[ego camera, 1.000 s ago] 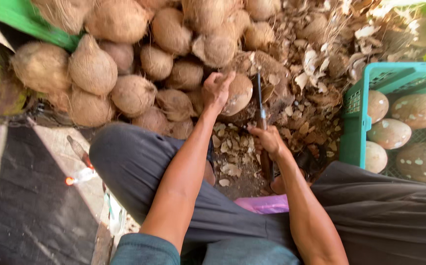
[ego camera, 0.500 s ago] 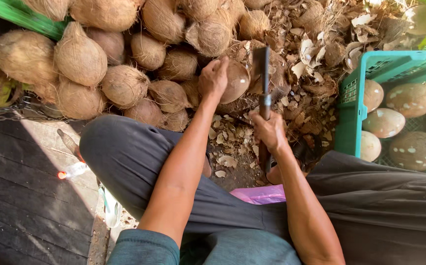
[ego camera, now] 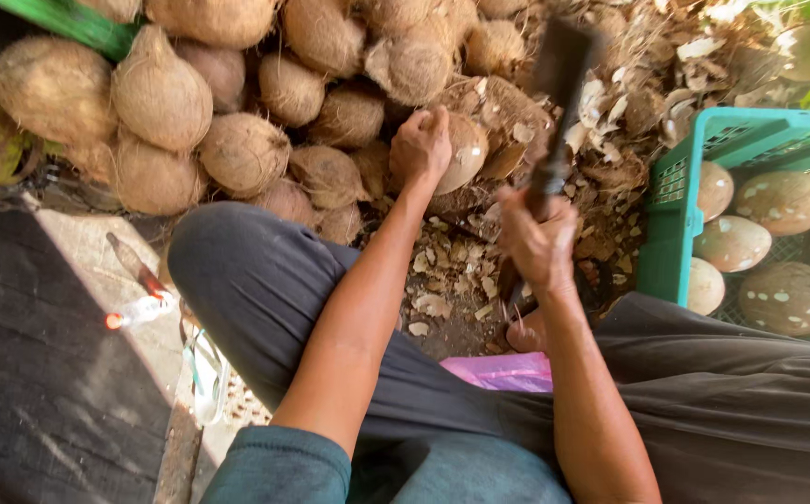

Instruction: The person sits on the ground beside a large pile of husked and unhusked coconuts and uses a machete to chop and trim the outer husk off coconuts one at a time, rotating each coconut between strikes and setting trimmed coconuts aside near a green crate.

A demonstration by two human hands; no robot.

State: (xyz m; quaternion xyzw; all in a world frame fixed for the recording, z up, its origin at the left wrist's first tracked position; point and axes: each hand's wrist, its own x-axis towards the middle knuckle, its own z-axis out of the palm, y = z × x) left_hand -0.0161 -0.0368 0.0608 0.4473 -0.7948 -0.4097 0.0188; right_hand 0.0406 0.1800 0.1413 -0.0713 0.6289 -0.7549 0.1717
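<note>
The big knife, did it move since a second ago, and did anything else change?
Yes. The right hand has swung the big knife up from pointing low near the ground, so its blurred blade now rises over the husk scraps. The left hand stayed clamped on the same partly peeled coconut. The coconut pile and the green crate of peeled ones did not change.

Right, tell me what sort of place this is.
Probably an outdoor coconut-husking spot. A heap of husked coconuts fills the ground ahead, shell chips litter the dirt, and a green crate holds peeled coconuts. The left hand steadies one coconut while the right hand grips a chopping knife.
</note>
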